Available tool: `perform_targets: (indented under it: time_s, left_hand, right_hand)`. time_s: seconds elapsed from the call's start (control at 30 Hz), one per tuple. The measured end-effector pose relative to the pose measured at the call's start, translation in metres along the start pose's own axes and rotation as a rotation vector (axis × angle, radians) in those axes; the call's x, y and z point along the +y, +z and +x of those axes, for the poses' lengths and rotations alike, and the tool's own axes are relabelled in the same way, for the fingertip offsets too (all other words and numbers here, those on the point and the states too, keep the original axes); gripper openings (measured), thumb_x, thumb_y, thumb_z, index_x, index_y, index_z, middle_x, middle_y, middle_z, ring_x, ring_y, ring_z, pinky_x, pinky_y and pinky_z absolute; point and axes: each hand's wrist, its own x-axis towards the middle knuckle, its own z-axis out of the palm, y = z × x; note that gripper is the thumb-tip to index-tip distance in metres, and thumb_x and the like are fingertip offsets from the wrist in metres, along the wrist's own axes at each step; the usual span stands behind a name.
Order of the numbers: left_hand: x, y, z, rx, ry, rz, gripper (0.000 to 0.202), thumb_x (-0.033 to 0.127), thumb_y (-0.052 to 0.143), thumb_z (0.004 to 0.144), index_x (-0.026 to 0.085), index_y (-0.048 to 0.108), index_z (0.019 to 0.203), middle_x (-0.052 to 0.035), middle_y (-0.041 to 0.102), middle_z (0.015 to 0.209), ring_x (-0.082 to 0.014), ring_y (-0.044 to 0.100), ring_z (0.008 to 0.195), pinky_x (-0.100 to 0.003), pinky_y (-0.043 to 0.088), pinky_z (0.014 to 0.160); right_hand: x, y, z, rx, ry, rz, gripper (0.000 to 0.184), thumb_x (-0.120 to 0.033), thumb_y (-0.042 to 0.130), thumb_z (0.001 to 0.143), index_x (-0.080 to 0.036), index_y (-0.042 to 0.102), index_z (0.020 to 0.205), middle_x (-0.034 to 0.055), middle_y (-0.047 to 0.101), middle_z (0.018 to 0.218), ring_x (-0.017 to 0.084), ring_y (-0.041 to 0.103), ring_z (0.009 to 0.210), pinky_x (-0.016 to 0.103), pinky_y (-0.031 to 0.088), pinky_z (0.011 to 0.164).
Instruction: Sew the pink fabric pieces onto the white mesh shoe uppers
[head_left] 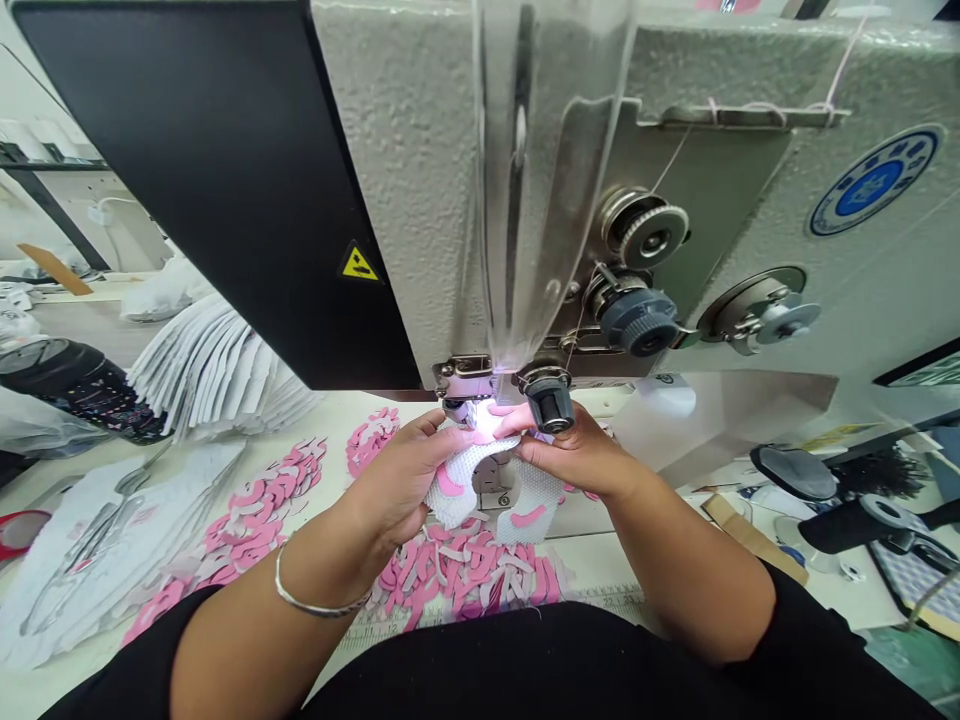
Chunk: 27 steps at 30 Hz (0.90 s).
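Note:
A white textured fabric piece [463, 485] with pink curved patches lies under the lit needle area of a sewing machine [405, 180]. My left hand [409, 470] grips its left edge, thumb toward the needle. On the other side my right hand [574, 450] pinches the fabric, its fingers reaching close to the presser foot, partly behind a dark tension knob [551, 398]. The fabric curves round an opening that shows the metal plate [495, 480] beneath. Glare hides the needle tip and some fingertips.
Loose pink and white curved pieces [465, 570] are heaped in front of the machine, with another pile [262, 500] to the left. Stacked white sheets [217, 370] and a dark bottle [75, 385] stand at left. A black cylinder [851, 525] lies at right. A ruler strip [622, 600] runs along the front.

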Motion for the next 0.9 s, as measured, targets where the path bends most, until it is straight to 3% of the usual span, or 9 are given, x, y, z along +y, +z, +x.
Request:
perform_targets:
  time_s: [0.23, 0.7, 0.9]
  left_hand:
    - [0.000, 0.001, 0.002, 0.027, 0.023, -0.024, 0.020, 0.015, 0.078, 0.069, 0.015, 0.066, 0.086, -0.0001, 0.066, 0.066, -0.0130, 0.064, 0.056, -0.022, 0.054, 0.053]
    - [-0.005, -0.006, 0.000, -0.006, 0.020, 0.011, 0.025, 0.022, 0.077, 0.076, 0.017, 0.066, 0.098, -0.0058, 0.071, 0.086, -0.0175, 0.069, 0.071, -0.028, 0.057, 0.066]
    - [-0.010, -0.015, -0.012, -0.027, 0.001, -0.038, 0.030, 0.025, 0.077, 0.079, 0.017, 0.065, 0.106, -0.0057, 0.070, 0.092, -0.0148, 0.067, 0.074, -0.024, 0.056, 0.065]
  right_hand:
    - [0.001, 0.002, -0.002, 0.018, 0.035, -0.015, 0.024, -0.014, 0.061, 0.084, -0.029, 0.071, 0.100, -0.0001, 0.073, 0.099, 0.021, 0.068, 0.106, 0.042, 0.052, 0.096]
    - [0.001, 0.006, -0.005, 0.023, 0.090, 0.032, 0.020, -0.020, 0.060, 0.088, -0.029, 0.070, 0.104, 0.0006, 0.072, 0.102, 0.021, 0.068, 0.108, 0.040, 0.055, 0.094]
    - [0.001, 0.004, -0.005, 0.001, 0.084, -0.017, 0.020, -0.020, 0.057, 0.091, -0.027, 0.069, 0.106, 0.0026, 0.073, 0.104, 0.022, 0.066, 0.113, 0.039, 0.053, 0.099]
